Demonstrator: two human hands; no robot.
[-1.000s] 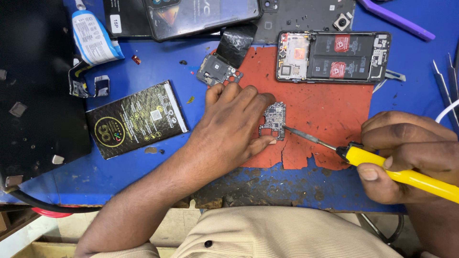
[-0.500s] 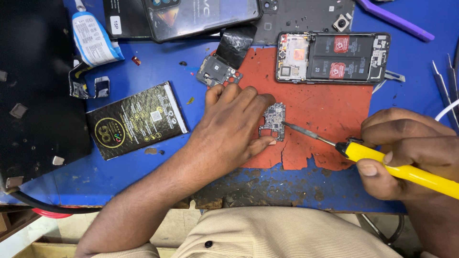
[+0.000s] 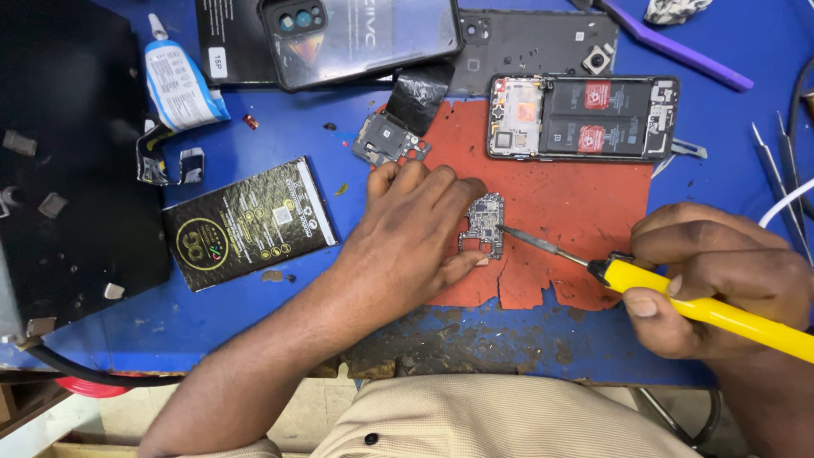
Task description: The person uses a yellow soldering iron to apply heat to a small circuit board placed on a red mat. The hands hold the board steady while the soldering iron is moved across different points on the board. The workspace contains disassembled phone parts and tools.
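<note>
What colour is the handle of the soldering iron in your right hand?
Bright yellow handle, with a dark metal tip, held in the right hand; shown in the head view.

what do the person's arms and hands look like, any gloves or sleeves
Both hands are bare: no gloves, rings or watch show on the left hand or the right hand. Both forearms are uncovered, with no sleeve reaching into view. At the bottom edge, the person wears a beige ribbed garment with a dark button.

Yellow-handled soldering iron (image 3: 712, 309); grey circuit board (image 3: 484, 224) on a cracked red mat (image 3: 577, 212); blue table (image 3: 254, 140); black battery (image 3: 248, 222) with gold print.
</note>
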